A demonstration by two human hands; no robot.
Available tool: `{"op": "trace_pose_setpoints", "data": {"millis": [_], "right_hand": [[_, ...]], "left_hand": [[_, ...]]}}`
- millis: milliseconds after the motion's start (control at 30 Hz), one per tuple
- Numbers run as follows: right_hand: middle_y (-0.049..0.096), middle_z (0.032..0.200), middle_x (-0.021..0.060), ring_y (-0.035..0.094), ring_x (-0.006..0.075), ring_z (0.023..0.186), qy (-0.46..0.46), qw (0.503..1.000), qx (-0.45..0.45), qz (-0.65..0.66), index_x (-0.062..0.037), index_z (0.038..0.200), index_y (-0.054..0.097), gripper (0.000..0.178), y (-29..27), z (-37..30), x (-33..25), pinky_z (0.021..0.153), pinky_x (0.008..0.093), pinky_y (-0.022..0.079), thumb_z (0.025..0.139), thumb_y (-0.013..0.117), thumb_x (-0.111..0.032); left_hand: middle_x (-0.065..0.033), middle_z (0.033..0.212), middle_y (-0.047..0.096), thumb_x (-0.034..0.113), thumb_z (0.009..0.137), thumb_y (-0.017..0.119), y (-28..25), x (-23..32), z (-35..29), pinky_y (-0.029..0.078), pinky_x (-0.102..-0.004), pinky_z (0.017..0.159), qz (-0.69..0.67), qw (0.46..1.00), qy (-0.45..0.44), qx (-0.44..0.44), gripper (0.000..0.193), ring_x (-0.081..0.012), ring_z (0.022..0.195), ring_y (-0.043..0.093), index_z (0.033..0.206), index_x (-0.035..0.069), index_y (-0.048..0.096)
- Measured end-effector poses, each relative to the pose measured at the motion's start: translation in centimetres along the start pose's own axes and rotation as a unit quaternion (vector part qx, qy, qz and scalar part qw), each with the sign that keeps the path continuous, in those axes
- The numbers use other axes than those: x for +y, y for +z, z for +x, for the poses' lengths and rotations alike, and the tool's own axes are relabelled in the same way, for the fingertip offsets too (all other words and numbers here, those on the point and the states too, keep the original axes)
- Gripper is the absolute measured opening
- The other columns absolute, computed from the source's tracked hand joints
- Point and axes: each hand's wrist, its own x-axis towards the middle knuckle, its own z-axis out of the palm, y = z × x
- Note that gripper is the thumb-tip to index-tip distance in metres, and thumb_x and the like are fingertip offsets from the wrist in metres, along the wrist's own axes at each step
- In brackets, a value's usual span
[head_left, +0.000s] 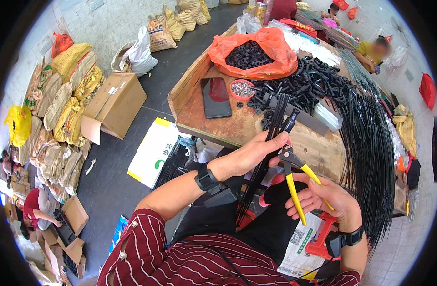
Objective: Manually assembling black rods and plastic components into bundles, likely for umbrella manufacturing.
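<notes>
My left hand [247,155] is closed round a bundle of thin black rods [277,117], just over the table's front edge. A black plastic fitting [290,121] stands up beside the rod tops, near my thumb. In my right hand [325,196] is a pair of pliers with yellow handles [293,196]. Those handles are spread apart, with my fingers loosely about them. The dark plier jaws [286,155] are up against my left fingertips, at the fitting's lower end. Whatever lies between the jaws is too small to make out.
On the wooden table [235,125] lie a phone [216,97], a red dish of small metal parts [242,89], an orange bag [280,59] of black parts, and heaped black fittings [318,78]. Long black rods [371,157] hang over its right side. A cardboard box [114,102] stands left.
</notes>
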Motion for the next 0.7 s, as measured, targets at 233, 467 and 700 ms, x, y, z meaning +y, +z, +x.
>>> {"op": "trace_pose_setpoints", "data": {"millis": [233, 467, 700], "right_hand": [[0.063, 0.089, 0.0160, 0.067, 0.0246, 0.074, 0.015, 0.998, 0.044, -0.040, -0.0028, 0.136, 0.033, 0.051, 0.0, -0.5, 0.1, 0.065, 0.0326, 0.055, 0.097, 0.043, -0.034], [0.058, 0.079, 0.0096, 0.060, 0.0168, 0.060, 0.002, 0.997, 0.073, 0.030, -0.0033, 0.129, 0.039, 0.045, 1.9, -0.1, 1.1, 0.053, 0.0279, 0.052, 0.096, 0.045, -0.034], [0.055, 0.071, 0.0057, 0.054, 0.0112, 0.053, 0.024, 0.984, 0.145, -0.097, -0.0020, 0.124, 0.045, 0.040, 2.5, -0.9, -0.6, 0.044, 0.0241, 0.046, 0.097, 0.045, -0.032]], "left_hand": [[0.0001, 0.078, 0.048, 0.037, 0.098, 0.042, 0.2, -0.3, 0.1, 0.035, -0.0223, 0.056, 0.016, 1.000, 0.005, 0.000, 0.034, -0.0078, 0.062, 0.041, 0.105, 0.006, 0.052], [0.0006, 0.076, 0.048, 0.039, 0.098, 0.040, 0.5, -0.3, 0.1, 0.034, -0.0222, 0.057, 0.050, 0.998, 0.017, 0.016, 0.035, -0.0075, 0.061, 0.040, 0.104, 0.006, 0.052], [0.0004, 0.076, 0.047, 0.039, 0.098, 0.040, 0.2, -0.2, 0.3, 0.035, -0.0221, 0.057, -0.003, 1.000, 0.011, -0.014, 0.036, -0.0077, 0.062, 0.040, 0.103, 0.006, 0.052]]}}
